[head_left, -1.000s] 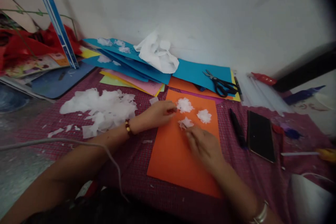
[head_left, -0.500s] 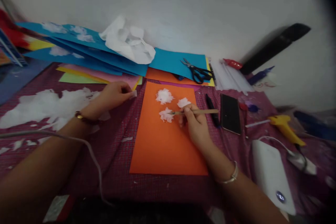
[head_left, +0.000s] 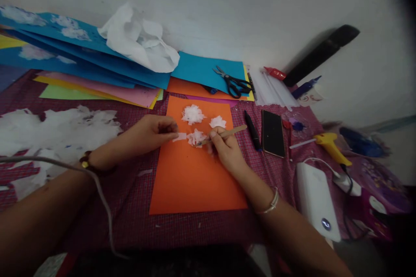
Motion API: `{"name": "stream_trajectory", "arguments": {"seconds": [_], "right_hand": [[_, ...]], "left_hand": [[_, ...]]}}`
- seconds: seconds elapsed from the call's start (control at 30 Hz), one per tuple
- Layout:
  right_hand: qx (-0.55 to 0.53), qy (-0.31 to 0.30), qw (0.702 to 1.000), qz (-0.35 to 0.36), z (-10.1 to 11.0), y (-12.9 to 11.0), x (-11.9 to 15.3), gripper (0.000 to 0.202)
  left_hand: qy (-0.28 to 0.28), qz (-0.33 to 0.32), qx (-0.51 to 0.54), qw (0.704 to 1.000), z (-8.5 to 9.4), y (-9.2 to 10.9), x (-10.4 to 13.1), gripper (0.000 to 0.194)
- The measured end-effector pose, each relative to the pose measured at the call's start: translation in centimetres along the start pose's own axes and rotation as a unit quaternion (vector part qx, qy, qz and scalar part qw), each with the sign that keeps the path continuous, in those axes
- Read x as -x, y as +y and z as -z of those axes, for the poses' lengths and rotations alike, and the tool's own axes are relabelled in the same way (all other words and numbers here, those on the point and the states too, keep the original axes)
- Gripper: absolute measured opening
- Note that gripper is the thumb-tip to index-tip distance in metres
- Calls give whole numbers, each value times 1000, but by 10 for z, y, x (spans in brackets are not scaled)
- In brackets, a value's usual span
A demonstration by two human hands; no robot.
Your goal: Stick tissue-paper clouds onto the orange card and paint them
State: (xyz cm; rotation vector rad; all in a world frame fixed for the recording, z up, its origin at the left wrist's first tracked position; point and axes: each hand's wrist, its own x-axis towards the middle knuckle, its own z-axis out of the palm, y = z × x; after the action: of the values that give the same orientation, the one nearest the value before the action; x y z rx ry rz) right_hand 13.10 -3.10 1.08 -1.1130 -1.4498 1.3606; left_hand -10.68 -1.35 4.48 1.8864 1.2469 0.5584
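Note:
An orange sheet of paper [head_left: 195, 181] lies on the checked cloth in front of me. Three white tufts of tissue paper sit on its upper half: a full one [head_left: 193, 114], one at the right [head_left: 218, 121] and a lower one [head_left: 195, 137]. My left hand [head_left: 159, 130] pinches a small white piece of tissue paper [head_left: 180, 136] close to the left side of the lower tuft. In my right hand [head_left: 225, 147] is a flat wooden stick [head_left: 237, 130], gripped between thumb and fingers, its tip at the lower tuft's right edge.
Torn tissue [head_left: 65, 132] covers the left side. Behind lie coloured sheets [head_left: 97, 91], crumpled white paper [head_left: 139, 39] and scissors [head_left: 232, 83]. To the right are a black marker [head_left: 252, 130], a phone [head_left: 273, 133], a yellow glue gun [head_left: 331, 145] and a white power bank [head_left: 318, 199]. A cable [head_left: 104, 194] crosses my left forearm.
My left hand has moved right with the tissue piece, from beside the orange sheet to the lower tuft. My right hand stays there with the stick, now tilted more. The view has shifted right.

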Motion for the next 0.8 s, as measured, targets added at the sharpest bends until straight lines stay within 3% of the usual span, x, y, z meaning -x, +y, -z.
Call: {"name": "stream_trajectory", "arguments": {"seconds": [0.23, 0.53, 0.7, 0.8], "right_hand": [[-1, -10, 1000, 3, -1, 4, 0, 37], [11, 7, 999, 37, -3, 6, -3, 33], [12, 6, 999, 42, -4, 8, -4, 28], [8, 4, 999, 41, -3, 6, -4, 26]], "left_hand": [[-21, 4, -18, 1000, -3, -3, -3, 24], [-76, -40, -42, 995, -14, -2, -4, 22], [-70, -107, -85, 988, -25, 2, -8, 20], [-38, -108, -74, 991, -36, 1, -11, 19]]}}
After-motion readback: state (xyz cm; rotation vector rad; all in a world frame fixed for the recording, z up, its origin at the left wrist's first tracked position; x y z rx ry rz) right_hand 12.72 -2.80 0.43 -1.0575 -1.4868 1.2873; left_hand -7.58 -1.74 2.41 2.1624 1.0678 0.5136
